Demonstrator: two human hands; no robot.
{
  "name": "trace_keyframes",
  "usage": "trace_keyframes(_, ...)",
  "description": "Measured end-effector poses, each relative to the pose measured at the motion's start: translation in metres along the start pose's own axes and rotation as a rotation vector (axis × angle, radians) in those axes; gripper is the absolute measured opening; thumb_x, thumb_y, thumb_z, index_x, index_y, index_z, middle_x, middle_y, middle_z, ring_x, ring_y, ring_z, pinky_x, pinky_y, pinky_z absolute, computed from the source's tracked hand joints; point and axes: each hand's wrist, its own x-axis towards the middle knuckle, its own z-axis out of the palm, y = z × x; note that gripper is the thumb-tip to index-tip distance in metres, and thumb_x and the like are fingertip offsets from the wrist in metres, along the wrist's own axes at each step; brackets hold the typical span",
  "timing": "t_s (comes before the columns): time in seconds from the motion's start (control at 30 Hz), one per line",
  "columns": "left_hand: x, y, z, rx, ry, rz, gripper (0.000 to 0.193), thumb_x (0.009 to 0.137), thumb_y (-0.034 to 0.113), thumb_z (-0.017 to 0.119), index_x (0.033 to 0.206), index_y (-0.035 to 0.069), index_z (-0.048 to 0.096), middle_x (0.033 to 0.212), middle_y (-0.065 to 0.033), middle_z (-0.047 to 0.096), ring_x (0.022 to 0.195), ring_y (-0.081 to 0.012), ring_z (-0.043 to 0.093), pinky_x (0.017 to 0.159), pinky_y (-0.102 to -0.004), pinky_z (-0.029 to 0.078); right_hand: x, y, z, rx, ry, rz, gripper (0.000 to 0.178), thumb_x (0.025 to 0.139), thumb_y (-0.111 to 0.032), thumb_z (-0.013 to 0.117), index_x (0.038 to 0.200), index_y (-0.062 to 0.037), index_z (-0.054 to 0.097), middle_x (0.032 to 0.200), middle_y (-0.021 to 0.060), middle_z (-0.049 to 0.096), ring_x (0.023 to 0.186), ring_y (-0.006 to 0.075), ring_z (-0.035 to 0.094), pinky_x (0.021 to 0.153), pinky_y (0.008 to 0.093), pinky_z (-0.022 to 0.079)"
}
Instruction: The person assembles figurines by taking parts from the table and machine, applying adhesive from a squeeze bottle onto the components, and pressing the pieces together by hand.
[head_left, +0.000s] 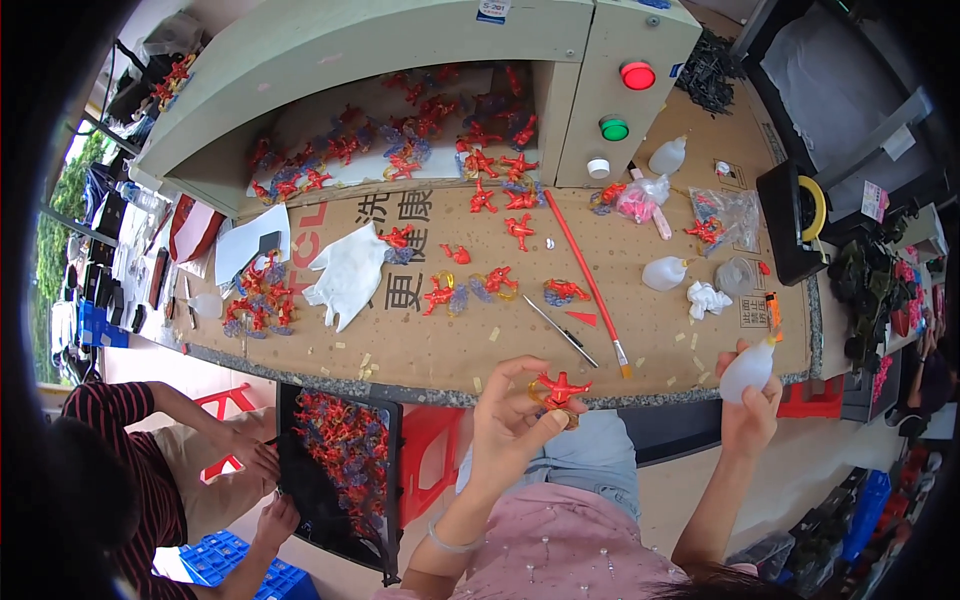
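Note:
My left hand (512, 425) is closed, pinching a small red toy figure (560, 386) with a yellowish part beneath it, just in front of the table's near edge. My right hand (757, 418) is wrapped round a white squeeze bottle (746, 374) with a yellowish tip pointing up. On the cardboard-covered table (450, 350) between and beyond my hands lie a red-handled paintbrush (590, 270), a thin pen-like metal tool (560, 332) and several red figures with clear purple parts, one of them (566, 291) near the brush.
A pale machine (620, 30) with an arched opening full of red figures stands at the back. Two more squeeze bottles (664, 273) and crumpled tissue (708, 299) lie right; a white glove (346, 270) lies left. A co-worker (130, 440) sits at left beside a black crate of figures (345, 470).

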Motion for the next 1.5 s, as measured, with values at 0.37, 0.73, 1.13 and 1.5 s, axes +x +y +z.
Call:
trace_keyframes(0.37, 0.003, -0.013, 0.009, -0.07, 0.013, -0.189, 0.044, 0.086, -0.003, 0.059, 0.127, -0.003, 0.044, 0.102, -0.0176, 0.067, 0.096, -0.025, 0.066, 0.081, -0.0312, 0.053, 0.047, 0.052, -0.053, -0.44, 0.237, -0.063, 0.038, 0.086, 0.003, 0.057, 0.122, 0.0014, 0.047, 0.12, 0.0153, 0.059, 0.111, 0.0191, 0.056, 0.099, 0.0303, 0.04)
trace_keyframes(0.73, -0.004, -0.016, 0.012, 0.298, 0.038, -0.041, 0.053, 0.081, -0.013, 0.058, 0.132, -0.004, 0.046, 0.093, -0.0092, 0.065, 0.088, -0.0175, 0.066, 0.075, -0.0288, 0.054, -0.021, 0.005, 0.076, -0.571, -0.017, -0.02, 0.026, 0.083, -0.001, 0.063, 0.109, 0.0025, 0.063, 0.098, 0.0079, 0.066, 0.081, 0.011, 0.056, 0.075, 0.024, 0.045)
trace_keyframes(1.13, -0.011, -0.016, -0.002, 0.099, 0.079, -0.029, 0.049, 0.08, -0.013, 0.061, 0.127, -0.007, 0.049, 0.084, -0.0058, 0.064, 0.081, -0.0173, 0.067, 0.075, -0.0292, 0.056, -0.014, 0.017, 0.132, -0.65, -0.52, 0.035, 0.01, 0.078, -0.002, 0.07, 0.087, 0.0021, 0.069, 0.077, 0.0083, 0.068, 0.067, 0.0121, 0.062, 0.062, 0.0243, 0.049)
trace_keyframes(1.5, -0.01, -0.004, -0.005, 0.084, 0.032, -0.038, 0.047, 0.081, -0.011, 0.061, 0.127, -0.006, 0.051, 0.088, -0.0051, 0.064, 0.084, -0.0123, 0.064, 0.077, -0.0251, 0.053, -0.011, 0.011, 0.14, -0.657, -0.538, -0.09, 0.009, 0.076, 0.001, 0.071, 0.085, 0.0022, 0.069, 0.078, 0.0108, 0.068, 0.069, 0.015, 0.066, 0.062, 0.0248, 0.053)
